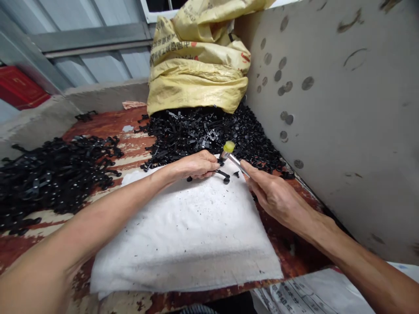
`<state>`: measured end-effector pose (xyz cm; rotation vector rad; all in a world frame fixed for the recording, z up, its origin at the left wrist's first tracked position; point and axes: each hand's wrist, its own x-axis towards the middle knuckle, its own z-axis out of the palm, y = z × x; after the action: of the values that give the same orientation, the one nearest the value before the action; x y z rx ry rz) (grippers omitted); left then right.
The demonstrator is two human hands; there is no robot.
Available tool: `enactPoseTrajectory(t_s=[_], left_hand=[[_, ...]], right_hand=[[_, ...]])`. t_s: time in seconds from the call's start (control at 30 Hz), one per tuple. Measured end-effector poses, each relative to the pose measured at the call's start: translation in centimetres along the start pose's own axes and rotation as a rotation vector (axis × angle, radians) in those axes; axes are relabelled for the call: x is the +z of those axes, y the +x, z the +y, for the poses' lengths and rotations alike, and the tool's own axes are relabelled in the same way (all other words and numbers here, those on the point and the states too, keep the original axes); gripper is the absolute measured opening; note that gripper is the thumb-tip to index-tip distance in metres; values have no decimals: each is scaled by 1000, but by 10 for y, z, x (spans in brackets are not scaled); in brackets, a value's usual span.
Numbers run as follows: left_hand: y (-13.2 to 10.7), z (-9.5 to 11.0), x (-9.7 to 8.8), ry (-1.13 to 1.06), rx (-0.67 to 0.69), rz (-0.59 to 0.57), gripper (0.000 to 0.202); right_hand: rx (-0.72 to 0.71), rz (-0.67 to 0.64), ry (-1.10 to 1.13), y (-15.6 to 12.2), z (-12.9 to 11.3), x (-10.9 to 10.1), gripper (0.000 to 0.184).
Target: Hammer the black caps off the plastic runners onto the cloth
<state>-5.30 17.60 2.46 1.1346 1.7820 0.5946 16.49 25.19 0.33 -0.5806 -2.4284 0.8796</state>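
Observation:
My left hand (pixel 196 165) lies at the far edge of a white cloth pad (pixel 183 226), fingers closed on a small black plastic part (pixel 222 174) that sticks out to the right. My right hand (pixel 275 196) is closed on a thin metal tool (pixel 234 159) with a yellow-green tip (pixel 228 146), its tip end close above the black part. A heap of black plastic parts (pixel 209 135) lies just beyond both hands. A tiny loose black piece (pixel 236 174) rests on the cloth beside the tool.
A second heap of black parts (pixel 52 170) covers the left of the worn red-brown table (pixel 111 126). A yellow woven sack (pixel 196 56) leans behind the far heap. A grey spotted panel (pixel 334 109) walls off the right side. Printed paper (pixel 301 292) lies at the near right.

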Motion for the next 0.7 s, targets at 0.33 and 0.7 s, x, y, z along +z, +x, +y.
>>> enactPoseTrajectory(t_s=[0.33,0.7], left_hand=[[-4,4,1,-22,-40,-7,39],[1,3,2,-13,-26,-23,38]], right_hand=[[-38,-44,-92,0,-5,0,54],[-10,103,-59,-5,-2,3,53]])
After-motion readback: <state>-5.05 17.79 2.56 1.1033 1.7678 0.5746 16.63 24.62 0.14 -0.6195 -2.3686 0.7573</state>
